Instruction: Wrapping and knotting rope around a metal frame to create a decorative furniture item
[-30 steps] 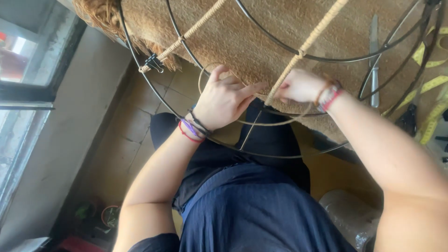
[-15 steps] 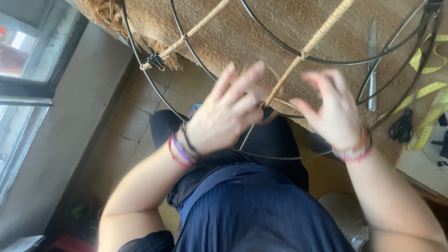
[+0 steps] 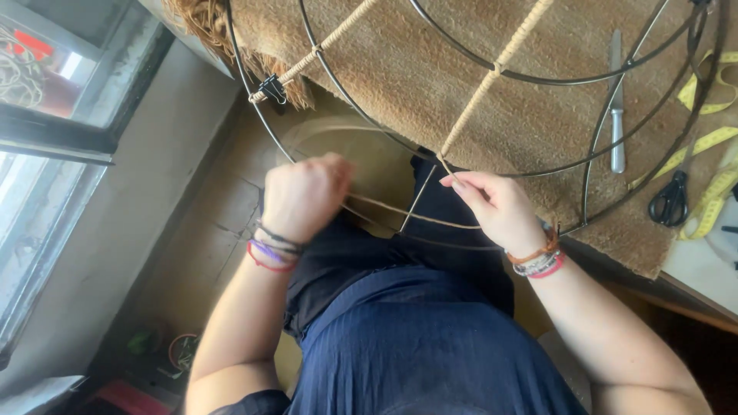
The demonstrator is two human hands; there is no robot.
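Bright daylight from the window (image 3: pixel 46 115), slight motion blur, dim floor.

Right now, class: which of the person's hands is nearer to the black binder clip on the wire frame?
Left. The left hand is below the black binder clip; the right hand is farther off, across the wire frame.

A wire frame (image 3: pixel 492 100) lies on a mat (image 3: pixel 461 77) that covers the table (image 3: pixel 707 269), its lower rim jutting past the table's near edge over the person's lap. A binder clip (image 3: pixel 270 88) sits on the frame's left rim. A knife (image 3: pixel 616 107) lies inside the frame's right part; scissors (image 3: pixel 673 198) and a measuring tape (image 3: pixel 711 146) lie right of it, near the table's right edge.
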